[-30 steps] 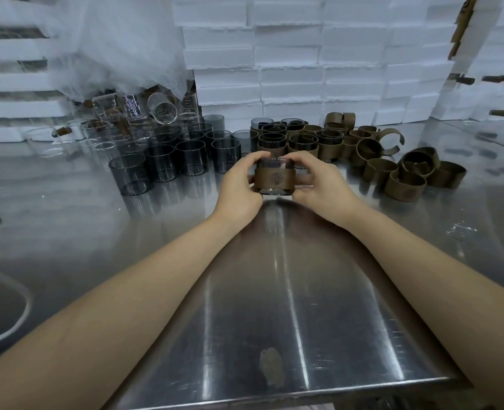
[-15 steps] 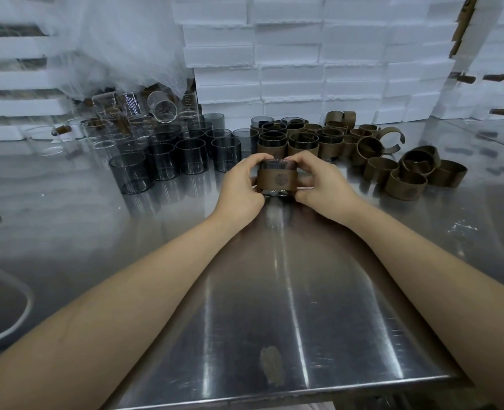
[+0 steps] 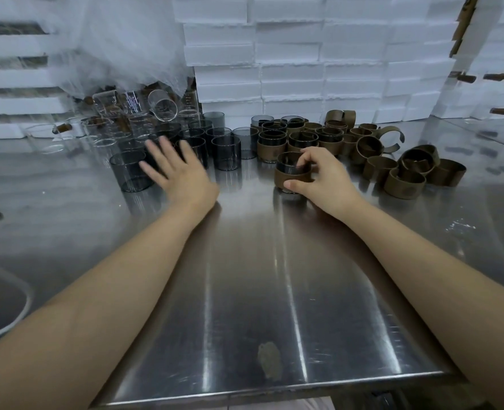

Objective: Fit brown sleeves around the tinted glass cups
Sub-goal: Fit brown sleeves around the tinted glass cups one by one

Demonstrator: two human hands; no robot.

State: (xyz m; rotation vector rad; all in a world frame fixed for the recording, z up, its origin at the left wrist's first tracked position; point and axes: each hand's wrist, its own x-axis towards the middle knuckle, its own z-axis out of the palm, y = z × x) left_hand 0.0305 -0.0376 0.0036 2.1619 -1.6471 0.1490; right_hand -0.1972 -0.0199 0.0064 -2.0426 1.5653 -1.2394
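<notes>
Two hands over the steel table [image 3: 244, 276]
Right hand [image 3: 324, 179] pinches the sleeved cup [image 3: 290, 174], standing before the finished cups [image 3: 271, 145], its right side hidden; left hand [image 3: 179, 170], blurred, fingers spread wide, covers some bare tinted cups [image 3: 226, 152]; contact unclear.

On the table [image 3: 244, 291], at centre frame, we see our right hand [image 3: 324, 176] around a sleeved cup [image 3: 292, 173], just in front of the sleeved group [image 3: 304, 140]. Left of that group stand the bare cups [image 3: 225, 152], with our left hand [image 3: 182, 173] over their near edge. Loose sleeves [image 3: 404, 182] lie at centre right. Stacked boxes [image 3: 318, 69] rise behind everything, across the top.
</notes>
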